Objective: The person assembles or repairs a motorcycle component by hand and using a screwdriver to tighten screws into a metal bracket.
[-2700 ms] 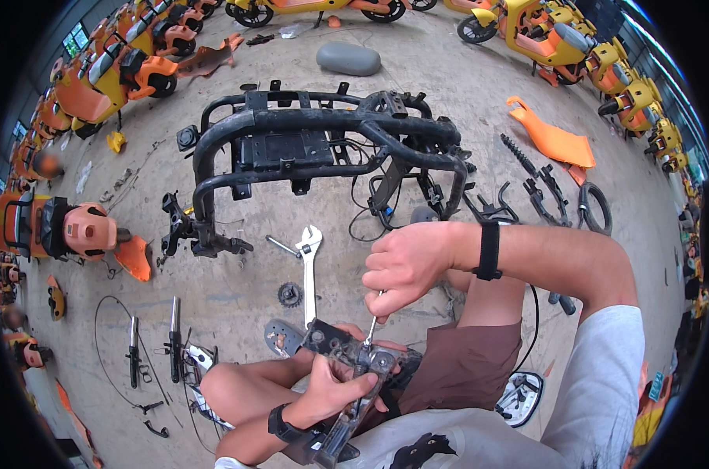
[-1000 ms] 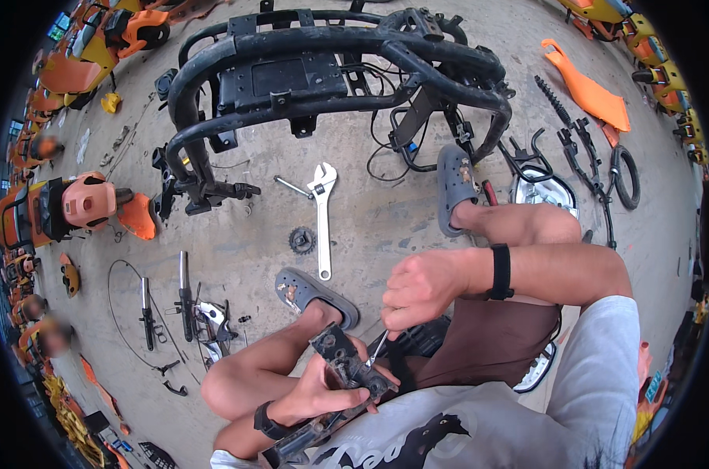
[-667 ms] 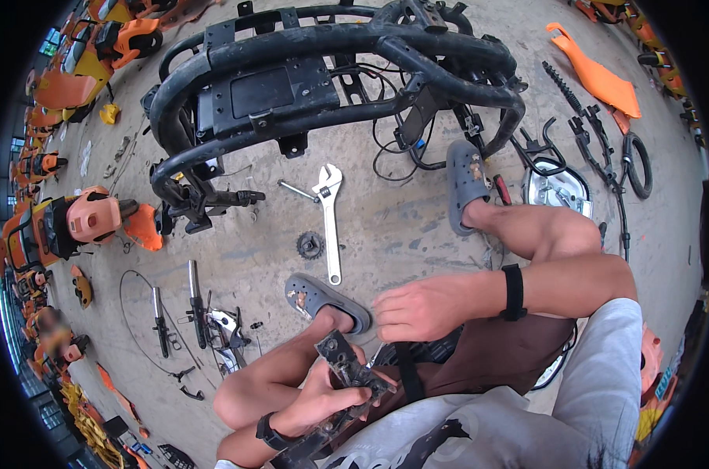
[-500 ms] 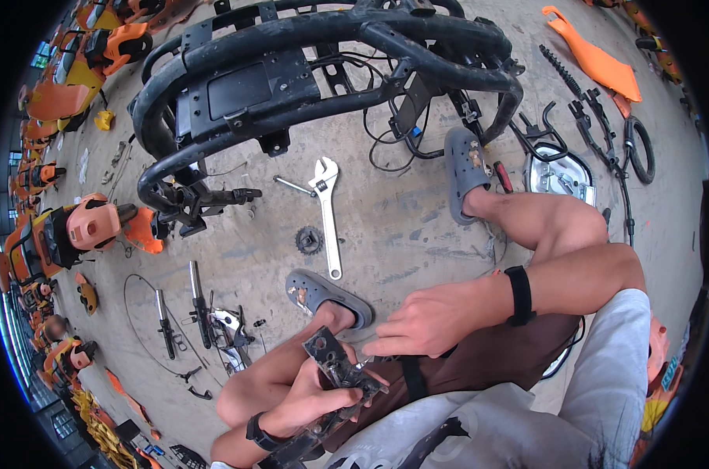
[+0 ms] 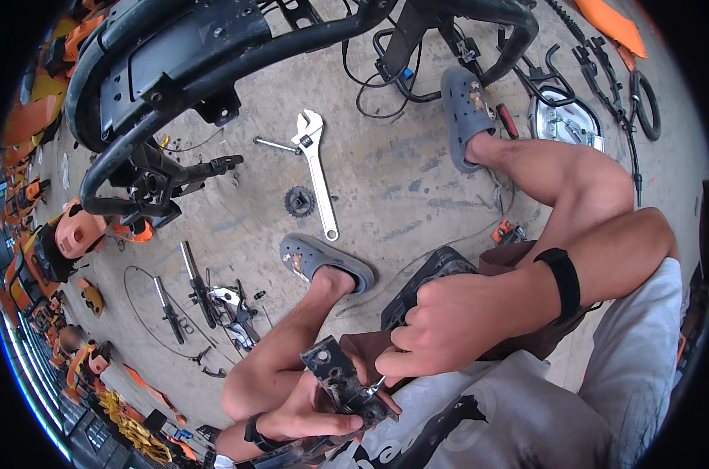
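Note:
My left hand [image 5: 307, 410] grips a dirty black metal bracket [image 5: 328, 364] with holes, held in my lap above the left thigh. Its fingers wrap under the part and the thumb presses along the near side. My right hand [image 5: 440, 332] is closed, the fingers pinching a small silver tool [image 5: 377, 386] that looks like a spanner. The tool's shiny end meets the bracket near its middle; most of its handle is hidden inside the fist. On the floor ahead lie a large adjustable wrench [image 5: 318, 184] and a dark toothed sprocket [image 5: 299, 202].
A black tubular vehicle frame [image 5: 190, 86] stands across the far side. Fork tubes [image 5: 196, 285] and a cable lie at left. A silver-rimmed headlight-like part [image 5: 565, 117], a red-handled tool [image 5: 507, 121] and a tyre [image 5: 645, 105] lie at right. Orange vehicles line the left.
My right hand has come down and nearer to the bracket, and the small silver tool now shows clearly against it. The left hand keeps its hold. The whole view has shifted.

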